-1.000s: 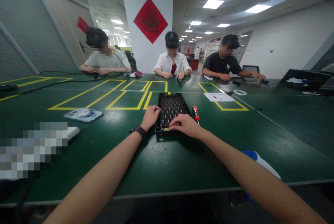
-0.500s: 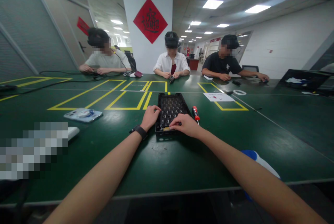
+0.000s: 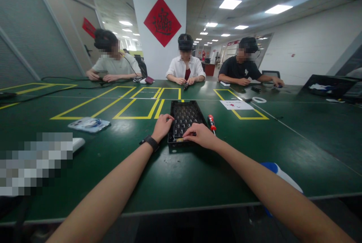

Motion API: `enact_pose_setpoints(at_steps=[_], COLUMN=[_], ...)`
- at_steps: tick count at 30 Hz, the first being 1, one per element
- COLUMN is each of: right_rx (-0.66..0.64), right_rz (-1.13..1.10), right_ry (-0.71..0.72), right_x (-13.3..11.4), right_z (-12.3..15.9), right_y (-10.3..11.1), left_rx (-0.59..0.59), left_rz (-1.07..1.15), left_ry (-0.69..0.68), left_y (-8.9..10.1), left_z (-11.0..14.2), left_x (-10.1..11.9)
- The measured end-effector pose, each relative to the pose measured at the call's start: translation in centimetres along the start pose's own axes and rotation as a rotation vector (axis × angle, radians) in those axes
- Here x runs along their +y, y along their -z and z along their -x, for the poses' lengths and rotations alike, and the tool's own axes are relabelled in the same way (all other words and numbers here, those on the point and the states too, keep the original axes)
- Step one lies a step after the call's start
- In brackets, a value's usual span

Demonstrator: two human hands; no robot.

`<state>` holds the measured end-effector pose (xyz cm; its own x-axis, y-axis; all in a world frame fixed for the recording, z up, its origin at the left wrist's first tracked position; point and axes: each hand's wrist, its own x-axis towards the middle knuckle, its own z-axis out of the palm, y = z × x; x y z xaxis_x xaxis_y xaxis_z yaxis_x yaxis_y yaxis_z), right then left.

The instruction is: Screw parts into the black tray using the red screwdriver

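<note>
A black rectangular plastic case with rows of small slots inside lies on the green table in front of me. My left hand grips its left wall, with the fingertips over the rim; a dark band is on that wrist. Fingers closed in a pinch, my right hand is low over the case's near right part. By its fingertips, along the near edge, lies a small yellowish strip. What the pinch holds, if anything, is too small to tell. Just right of the case rests a red and black screwdriver.
At the left are a phone and a blurred-out whitish object. A blue and white object sits partly behind my right forearm. A printed sheet and a white ring lie farther right. Three people sit across the table.
My hands and the case stay nearly in place, with only a slight shift of the view. Across the table at right, a person's outstretched hand has drawn slightly inward.
</note>
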<state>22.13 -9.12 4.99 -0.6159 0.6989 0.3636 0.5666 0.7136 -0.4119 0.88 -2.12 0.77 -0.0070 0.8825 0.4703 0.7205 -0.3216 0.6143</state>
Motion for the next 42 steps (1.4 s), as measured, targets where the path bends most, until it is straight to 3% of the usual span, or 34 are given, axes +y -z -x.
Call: enact_pose_setpoints(at_steps=[42], right_rx=[-0.018], right_rz=[-0.031], right_ry=[-0.001], right_x=[-0.22], right_z=[-0.14], right_y=[0.17], left_rx=[0.015], left_rz=[0.001], left_ry=[-0.024], left_y=[-0.26], left_z=[-0.14], left_x=[-0.45])
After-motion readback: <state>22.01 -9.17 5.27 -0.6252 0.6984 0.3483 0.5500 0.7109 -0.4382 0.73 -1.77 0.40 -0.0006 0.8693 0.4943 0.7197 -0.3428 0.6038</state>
